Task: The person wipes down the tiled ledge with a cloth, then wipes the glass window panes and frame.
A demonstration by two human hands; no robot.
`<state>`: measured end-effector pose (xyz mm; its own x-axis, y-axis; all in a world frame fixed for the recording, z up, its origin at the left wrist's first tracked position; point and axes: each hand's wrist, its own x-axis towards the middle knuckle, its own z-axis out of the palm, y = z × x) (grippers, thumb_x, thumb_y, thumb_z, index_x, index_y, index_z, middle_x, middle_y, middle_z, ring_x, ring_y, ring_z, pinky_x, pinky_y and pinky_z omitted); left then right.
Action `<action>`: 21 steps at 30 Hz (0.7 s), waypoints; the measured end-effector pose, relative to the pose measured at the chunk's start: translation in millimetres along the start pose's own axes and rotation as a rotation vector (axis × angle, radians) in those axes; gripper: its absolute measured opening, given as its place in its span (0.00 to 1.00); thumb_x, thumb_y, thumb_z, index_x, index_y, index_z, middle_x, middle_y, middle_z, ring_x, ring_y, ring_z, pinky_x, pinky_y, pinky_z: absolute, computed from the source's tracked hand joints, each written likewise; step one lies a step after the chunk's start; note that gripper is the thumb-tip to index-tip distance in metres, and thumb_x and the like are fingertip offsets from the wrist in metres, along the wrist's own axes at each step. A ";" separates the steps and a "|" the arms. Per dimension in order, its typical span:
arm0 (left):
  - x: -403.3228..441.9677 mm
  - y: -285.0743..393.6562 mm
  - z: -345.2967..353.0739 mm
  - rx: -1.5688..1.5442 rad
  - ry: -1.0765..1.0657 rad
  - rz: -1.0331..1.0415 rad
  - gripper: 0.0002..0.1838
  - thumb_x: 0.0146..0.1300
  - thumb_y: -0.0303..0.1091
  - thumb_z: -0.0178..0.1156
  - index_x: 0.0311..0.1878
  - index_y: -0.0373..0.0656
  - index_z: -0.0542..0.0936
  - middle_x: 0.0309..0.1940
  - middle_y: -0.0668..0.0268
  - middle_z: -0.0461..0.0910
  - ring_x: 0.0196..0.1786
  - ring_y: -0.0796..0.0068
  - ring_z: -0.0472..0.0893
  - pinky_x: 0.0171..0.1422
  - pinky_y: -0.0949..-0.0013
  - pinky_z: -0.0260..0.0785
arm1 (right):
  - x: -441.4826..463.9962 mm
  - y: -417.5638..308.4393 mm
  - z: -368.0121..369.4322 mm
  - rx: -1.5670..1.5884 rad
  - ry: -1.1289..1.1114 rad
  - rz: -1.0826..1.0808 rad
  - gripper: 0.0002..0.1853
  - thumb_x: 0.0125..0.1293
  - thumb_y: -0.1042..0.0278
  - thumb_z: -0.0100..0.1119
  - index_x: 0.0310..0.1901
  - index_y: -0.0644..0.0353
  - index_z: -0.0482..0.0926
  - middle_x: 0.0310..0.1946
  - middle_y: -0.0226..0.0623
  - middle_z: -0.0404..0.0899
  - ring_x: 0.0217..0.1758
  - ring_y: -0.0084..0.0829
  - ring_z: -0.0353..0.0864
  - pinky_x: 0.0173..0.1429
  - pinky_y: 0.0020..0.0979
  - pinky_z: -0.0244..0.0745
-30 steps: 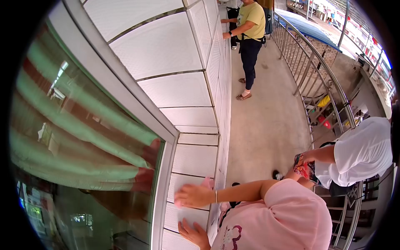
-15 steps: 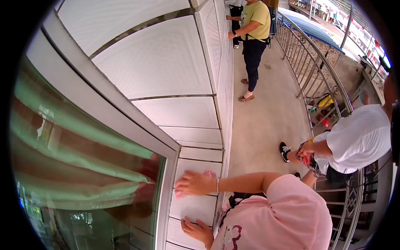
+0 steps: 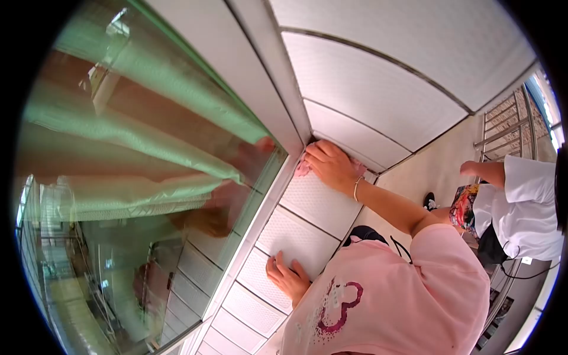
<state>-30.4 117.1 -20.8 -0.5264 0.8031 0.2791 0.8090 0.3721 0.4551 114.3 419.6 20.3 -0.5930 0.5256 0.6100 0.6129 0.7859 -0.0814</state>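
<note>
Clock positions are read from the centre of the view, 12 at the top edge.

- Right hand (image 3: 331, 167), just right of centre: fingers bent and close together over the pink cloth; whether they clamp it or only press it, cannot tell. Bracelet (image 3: 357, 188) at the wrist.
- Pink cloth (image 3: 303, 169), one: on the tiled sill (image 3: 315, 200), in the corner beside the wall; showing at the hand's 9 and 3 o'clock.
- Left hand (image 3: 288, 279), at 6 o'clock: fingers slightly apart, resting on the sill tiles.
- Window frame (image 3: 231, 59), at 11 o'clock; green curtain (image 3: 118, 139) behind glass, towards 9.
- White tiled wall (image 3: 355, 83), at 1 o'clock.
- Metal railing (image 3: 503, 135), between 2 and 3.
- Person in a white shirt (image 3: 529, 204), at 3 o'clock.
</note>
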 end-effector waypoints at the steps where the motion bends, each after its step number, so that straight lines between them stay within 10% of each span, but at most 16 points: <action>1: -0.6 -18.8 -1.1 -0.008 0.017 0.004 0.27 0.65 0.33 0.61 0.68 0.42 0.71 0.63 0.49 0.66 0.65 0.46 0.66 0.70 0.44 0.59 | 0.6 -16.8 19.6 0.030 -0.010 -0.009 0.14 0.63 0.63 0.55 0.48 0.56 0.82 0.50 0.32 0.77 0.56 0.35 0.75 0.63 0.33 0.70; 15: -31.5 -89.1 18.0 -0.003 0.008 0.010 0.26 0.64 0.34 0.63 0.65 0.42 0.74 0.61 0.51 0.67 0.63 0.49 0.67 0.67 0.46 0.61 | -128.9 -49.0 12.6 -0.173 -0.296 0.081 0.11 0.60 0.68 0.59 0.45 0.55 0.79 0.46 0.34 0.79 0.51 0.35 0.77 0.57 0.34 0.74; 21: -53.6 -125.8 40.3 0.003 0.006 0.043 0.26 0.65 0.35 0.62 0.66 0.42 0.73 0.61 0.50 0.66 0.63 0.48 0.67 0.66 0.46 0.61 | -181.5 -75.0 -54.3 -0.025 -0.578 0.508 0.08 0.63 0.67 0.61 0.43 0.55 0.81 0.41 0.35 0.81 0.48 0.40 0.80 0.52 0.37 0.76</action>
<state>-93.4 45.9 -127.1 -0.4930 0.8155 0.3031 0.8314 0.3391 0.4402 204.3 247.6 -41.5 -0.4103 0.9119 -0.0066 0.8904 0.3990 -0.2193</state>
